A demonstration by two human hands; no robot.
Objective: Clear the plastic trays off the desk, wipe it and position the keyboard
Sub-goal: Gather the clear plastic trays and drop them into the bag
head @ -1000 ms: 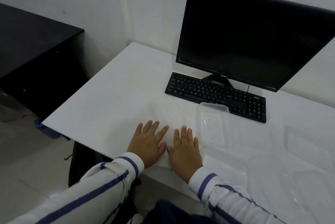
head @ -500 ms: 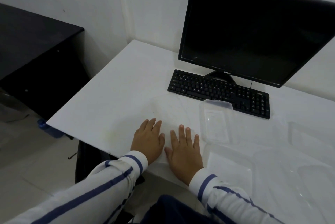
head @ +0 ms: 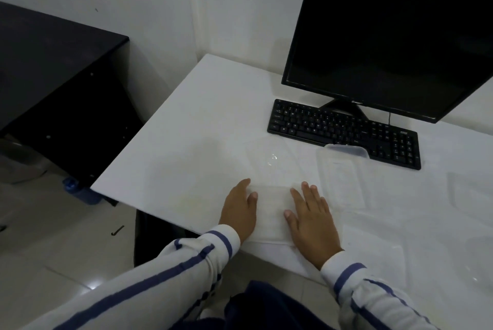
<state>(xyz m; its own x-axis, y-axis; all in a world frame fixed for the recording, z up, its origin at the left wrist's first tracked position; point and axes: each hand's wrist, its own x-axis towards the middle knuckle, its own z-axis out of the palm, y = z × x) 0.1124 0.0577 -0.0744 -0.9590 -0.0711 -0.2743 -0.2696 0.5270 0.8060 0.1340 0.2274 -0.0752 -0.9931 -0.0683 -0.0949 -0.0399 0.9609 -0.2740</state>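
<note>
Spread apart: L hand (head: 238, 209), R hand (head: 310, 220) flat, flanking tray (head: 270, 212) at desk (head: 186, 142) front edge.

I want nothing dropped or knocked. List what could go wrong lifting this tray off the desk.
The clear tray sits at the near edge of the desk, with the left hand and right hand only at its sides; it might flex and slip off. The next tray lies close beside the right hand, its far rim by the keyboard, so a sideways lift could nudge both.

Likely an office — monitor (head: 386, 36), keyboard (head: 344, 133), white desk (head: 202, 121).
</note>
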